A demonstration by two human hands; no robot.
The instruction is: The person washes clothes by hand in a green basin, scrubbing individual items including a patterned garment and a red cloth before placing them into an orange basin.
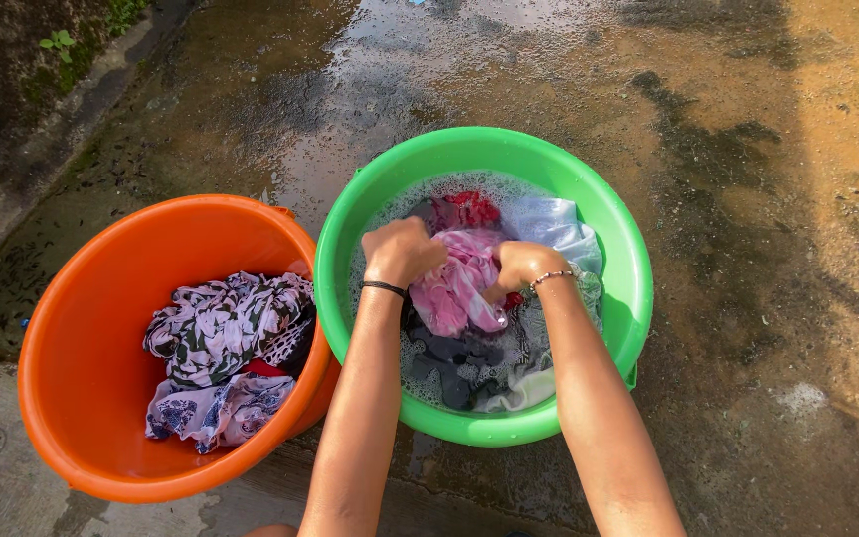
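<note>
At the left of the frame a round orange plastic tub (82, 398) holds a heap of patterned black, white and purple cloth (226, 353). Just beside it, touching at the rim, a round green plastic basin (628, 288) fills the centre, with soapy water and mixed garments inside. Over the basin the left hand (402, 251), fingers clenched, grips a pink streaked cloth (454, 288) lying in the suds. The right hand (524, 264) is clenched on the same cloth. Wet concrete ground (748, 149) lies all around.
</note>
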